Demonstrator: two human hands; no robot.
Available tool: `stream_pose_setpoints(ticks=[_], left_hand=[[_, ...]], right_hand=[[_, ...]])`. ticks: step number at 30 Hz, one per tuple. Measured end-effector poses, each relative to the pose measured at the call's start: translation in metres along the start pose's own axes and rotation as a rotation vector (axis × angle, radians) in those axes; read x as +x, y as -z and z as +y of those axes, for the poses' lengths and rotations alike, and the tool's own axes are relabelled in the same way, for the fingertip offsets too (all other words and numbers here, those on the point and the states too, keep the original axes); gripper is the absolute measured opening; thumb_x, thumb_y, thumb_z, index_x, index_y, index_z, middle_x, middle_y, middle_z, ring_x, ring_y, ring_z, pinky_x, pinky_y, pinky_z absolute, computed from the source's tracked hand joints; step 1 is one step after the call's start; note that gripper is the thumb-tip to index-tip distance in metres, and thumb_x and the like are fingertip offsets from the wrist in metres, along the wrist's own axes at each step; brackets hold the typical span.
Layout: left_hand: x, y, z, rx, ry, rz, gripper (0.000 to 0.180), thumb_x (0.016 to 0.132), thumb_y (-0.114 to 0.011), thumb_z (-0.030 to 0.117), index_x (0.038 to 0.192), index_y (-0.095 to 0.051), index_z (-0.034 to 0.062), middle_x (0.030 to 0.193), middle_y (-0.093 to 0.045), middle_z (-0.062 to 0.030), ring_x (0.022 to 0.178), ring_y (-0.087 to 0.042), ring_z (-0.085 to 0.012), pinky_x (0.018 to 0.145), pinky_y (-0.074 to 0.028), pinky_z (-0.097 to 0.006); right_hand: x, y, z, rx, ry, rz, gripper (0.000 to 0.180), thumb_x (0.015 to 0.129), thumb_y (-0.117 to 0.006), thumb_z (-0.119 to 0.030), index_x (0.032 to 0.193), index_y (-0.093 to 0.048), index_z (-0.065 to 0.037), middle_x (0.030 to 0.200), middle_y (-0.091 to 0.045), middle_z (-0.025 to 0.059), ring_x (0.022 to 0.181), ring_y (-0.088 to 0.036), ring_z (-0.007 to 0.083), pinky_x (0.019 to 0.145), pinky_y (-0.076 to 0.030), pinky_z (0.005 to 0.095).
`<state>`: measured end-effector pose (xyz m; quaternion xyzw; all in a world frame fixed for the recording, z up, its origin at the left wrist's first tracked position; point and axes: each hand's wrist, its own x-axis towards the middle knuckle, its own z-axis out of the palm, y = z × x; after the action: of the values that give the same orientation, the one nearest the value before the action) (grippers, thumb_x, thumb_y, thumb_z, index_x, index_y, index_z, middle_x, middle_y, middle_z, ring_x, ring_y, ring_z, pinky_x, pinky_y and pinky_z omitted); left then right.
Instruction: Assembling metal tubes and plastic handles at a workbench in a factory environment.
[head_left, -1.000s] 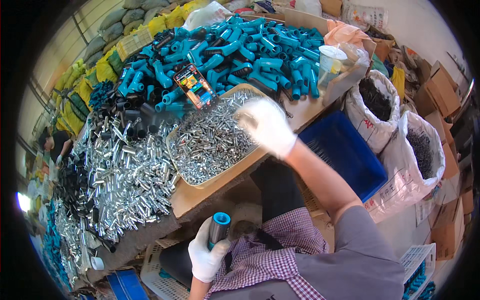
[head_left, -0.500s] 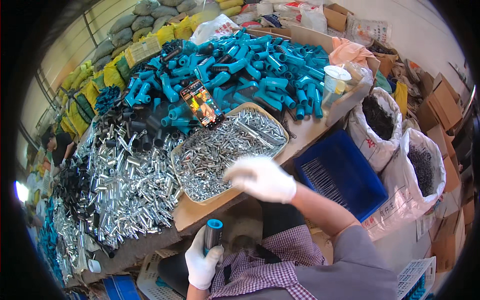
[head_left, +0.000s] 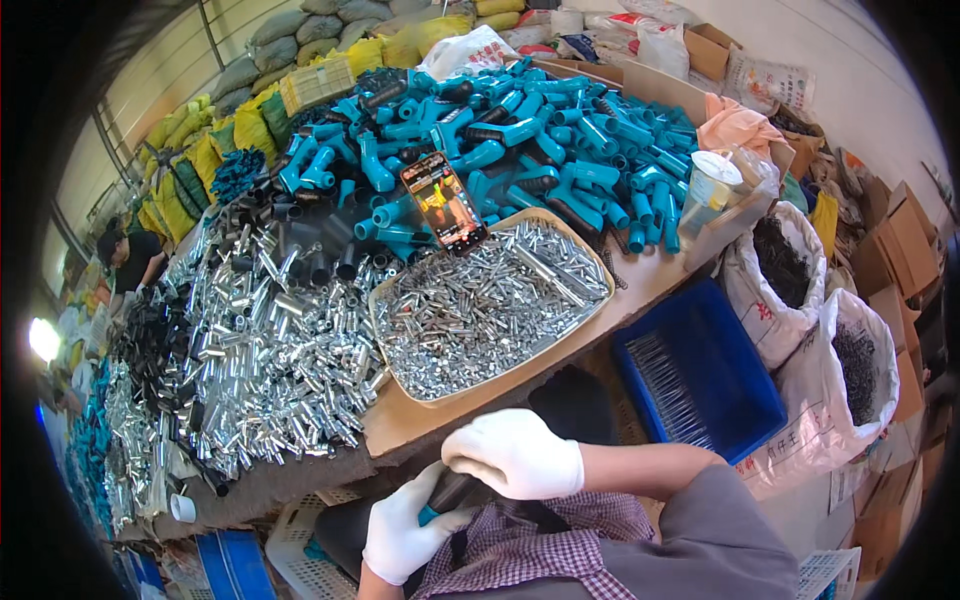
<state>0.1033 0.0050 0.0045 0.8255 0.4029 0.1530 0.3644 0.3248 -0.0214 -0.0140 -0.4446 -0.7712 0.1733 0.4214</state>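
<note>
The left hand (head_left: 398, 532) grips the tube (head_left: 453, 491), which points roughly to two o'clock, its far end under the right hand (head_left: 515, 455), whose grip I cannot tell.

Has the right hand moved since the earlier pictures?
Yes, toward the left hand: earlier, the right hand was over the parts tray; now it is off the tray, below its near edge in the picture.

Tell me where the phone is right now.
In the head view, the phone is slightly left of centre in the upper half, at the far rim of the tray of metal pieces, in front of the teal parts.
</note>
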Motion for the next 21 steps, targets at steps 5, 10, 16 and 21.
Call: stream_pose_setpoints(ticks=[5,10,16,21], left_hand=[[0.0,-0.01,-0.015,-0.176,-0.01,0.092,0.073,0.07,-0.086,0.037,0.13,-0.06,0.0053,0.101,-0.07,-0.0194,0.093,-0.071,-0.0308,0.081,-0.055,-0.035],[0.004,-0.006,-0.01,-0.197,0.012,0.112,0.075,0.069,-0.087,0.04,0.13,-0.06,0.0053,0.102,-0.07,-0.019,0.092,-0.071,-0.0316,0.082,-0.054,-0.035],[-0.004,-0.008,-0.008,-0.173,-0.009,0.121,0.07,0.071,-0.085,0.035,0.13,-0.06,0.0066,0.106,-0.069,-0.0197,0.095,-0.07,-0.0341,0.084,-0.054,-0.036],[-0.02,-0.009,-0.021,-0.238,0.021,0.194,0.078,0.072,-0.083,0.047,0.131,-0.058,0.002,0.106,-0.07,-0.02,0.095,-0.071,-0.0317,0.084,-0.054,-0.035]], right_hand=[[0.017,0.07,0.036,0.059,-0.109,-0.009,0.042,0.096,-0.055,-0.033,0.127,-0.059,-0.004,0.105,-0.067,0.0195,0.102,-0.064,0.0351,0.092,-0.051,0.0425],[0.056,0.219,0.174,-0.978,-0.614,0.706,0.046,0.081,-0.074,-0.021,0.124,-0.063,-0.011,0.12,-0.063,0.0155,0.111,-0.06,0.0347,0.098,-0.048,0.0444],[0.066,0.239,0.229,-1.119,-0.753,0.373,0.048,0.079,-0.078,-0.026,0.122,-0.063,-0.014,0.119,-0.062,0.0145,0.111,-0.06,0.0351,0.096,-0.049,0.0451],[0.061,0.237,0.213,-1.04,-0.641,0.52,0.044,0.082,-0.074,-0.022,0.122,-0.062,-0.007,0.113,-0.066,0.0176,0.11,-0.061,0.0358,0.097,-0.049,0.0458]])
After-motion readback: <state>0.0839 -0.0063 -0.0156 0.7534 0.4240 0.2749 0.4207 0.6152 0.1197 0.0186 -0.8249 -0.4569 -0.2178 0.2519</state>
